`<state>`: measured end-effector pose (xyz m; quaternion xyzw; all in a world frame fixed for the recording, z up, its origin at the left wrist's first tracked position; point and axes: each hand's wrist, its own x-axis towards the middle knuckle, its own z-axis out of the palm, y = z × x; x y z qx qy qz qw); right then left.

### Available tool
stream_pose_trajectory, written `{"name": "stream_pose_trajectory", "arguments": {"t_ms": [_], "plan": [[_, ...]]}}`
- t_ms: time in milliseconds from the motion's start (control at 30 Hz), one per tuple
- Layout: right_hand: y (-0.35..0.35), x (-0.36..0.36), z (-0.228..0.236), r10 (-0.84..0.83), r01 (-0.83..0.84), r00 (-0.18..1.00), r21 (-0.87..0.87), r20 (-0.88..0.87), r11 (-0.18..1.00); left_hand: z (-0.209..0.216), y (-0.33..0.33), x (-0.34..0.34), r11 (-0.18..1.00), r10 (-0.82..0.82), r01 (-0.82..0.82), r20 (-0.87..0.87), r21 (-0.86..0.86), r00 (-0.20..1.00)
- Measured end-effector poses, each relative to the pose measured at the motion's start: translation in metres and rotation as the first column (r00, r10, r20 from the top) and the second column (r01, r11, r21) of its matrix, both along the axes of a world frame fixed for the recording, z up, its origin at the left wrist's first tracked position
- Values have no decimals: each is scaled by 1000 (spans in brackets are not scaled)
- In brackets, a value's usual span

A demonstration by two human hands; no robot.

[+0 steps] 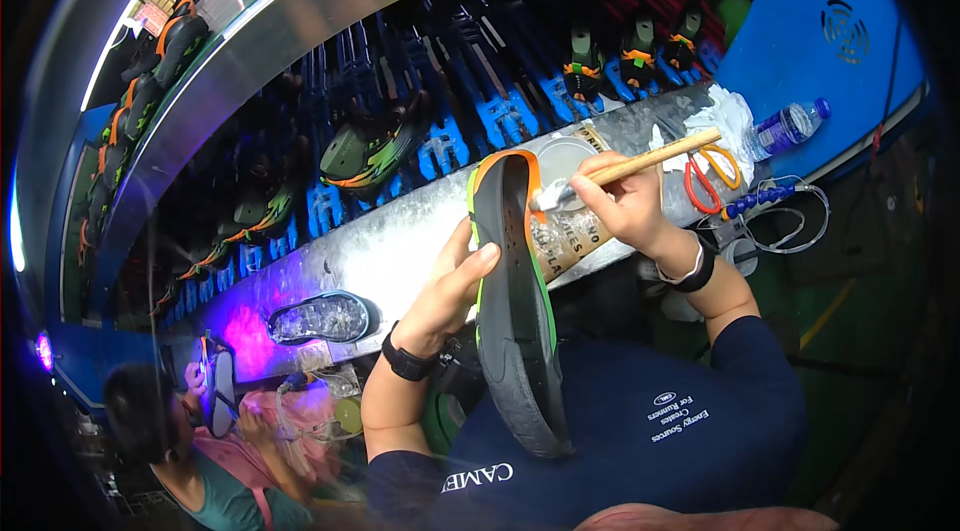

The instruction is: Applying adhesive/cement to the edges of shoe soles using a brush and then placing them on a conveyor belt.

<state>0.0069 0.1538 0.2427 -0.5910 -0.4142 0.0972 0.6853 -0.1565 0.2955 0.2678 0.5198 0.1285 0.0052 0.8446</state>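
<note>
My left hand [445,291] grips a long shoe sole [510,331] by its left side, thumb over the rim. The sole is black inside, with orange around the far end and bright green along its edges, and it is held up over my lap. Between the fingers of my right hand [628,206] is a brush with a wooden handle [665,151]. Its pale bristles reach the orange rim at the sole's far right side; whether they touch cannot be made out. Behind the brush, a round, pale container [568,153] stands on the metal bench [400,249], partly hidden.
Orange-handled scissors [703,193], white cloth [728,121], a plastic bottle [790,129] and a blue coiled hose [762,199] lie at right. Another sole [322,318] rests on the bench at left. Shoes [370,149] hang on blue racks beyond. A co-worker [215,471] handles a sole at lower left.
</note>
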Motion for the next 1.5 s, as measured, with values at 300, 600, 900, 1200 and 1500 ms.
{"name": "stream_pose_trajectory", "arguments": {"t_ms": [300,600,900,1200,1500], "plan": [[5,-12,-4,24,-10,987,-90,160,996,-14,4,3,997,38,-39,10,64,999],[-5,-32,11,106,-97,979,-60,176,993,-16,17,7,966,110,-135,120,222,987],[-14,-43,19,188,-179,950,-59,249,982,-4,28,10,931,189,-260,270,256,944],[-20,-38,30,199,-204,954,1,226,979,-5,28,3,935,162,-248,316,254,935],[16,-13,27,-87,23,937,187,339,982,2,15,4,938,60,-168,335,303,940]]}}
